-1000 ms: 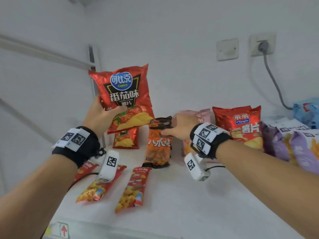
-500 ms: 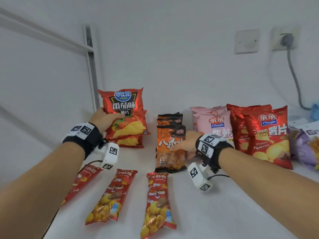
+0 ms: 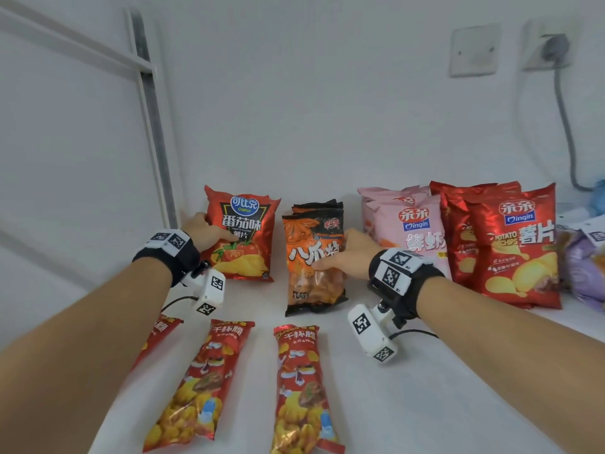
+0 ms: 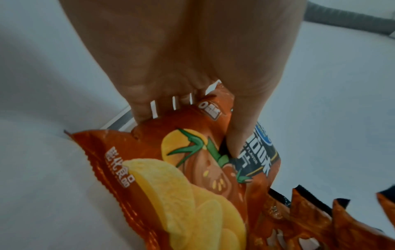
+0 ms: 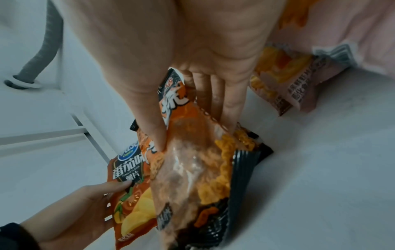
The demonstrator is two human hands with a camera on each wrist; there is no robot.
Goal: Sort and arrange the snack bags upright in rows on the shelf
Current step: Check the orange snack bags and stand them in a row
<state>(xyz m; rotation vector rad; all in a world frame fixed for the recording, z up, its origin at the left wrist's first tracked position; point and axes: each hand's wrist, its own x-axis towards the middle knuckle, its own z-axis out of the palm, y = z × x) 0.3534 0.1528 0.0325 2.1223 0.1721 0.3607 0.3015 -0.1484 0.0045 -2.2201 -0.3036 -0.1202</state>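
A red tomato chip bag (image 3: 244,235) (image 4: 192,177) (image 5: 130,189) stands upright at the back left of the white shelf (image 3: 409,404). My left hand (image 3: 206,231) (image 4: 192,121) grips its left edge, thumb on the front and fingers behind. An orange and black snack bag (image 3: 312,260) (image 5: 196,177) stands upright in the middle, with more of its kind behind it. My right hand (image 3: 347,253) (image 5: 192,121) holds its right side, thumb on the front, fingers behind. Three long red snack packs (image 3: 296,388) lie flat near the front.
Pink bags (image 3: 412,231) and red potato chip bags (image 3: 510,247) stand upright to the right, with purple bags (image 3: 586,270) at the far right. A metal shelf post (image 3: 150,119) rises at the back left. A wall socket with a grey cable (image 3: 563,103) sits upper right.
My left hand has lowered the red tomato bag from mid-air onto the shelf, upright at the back left. My right hand stays on the orange and black bag, now standing straighter.
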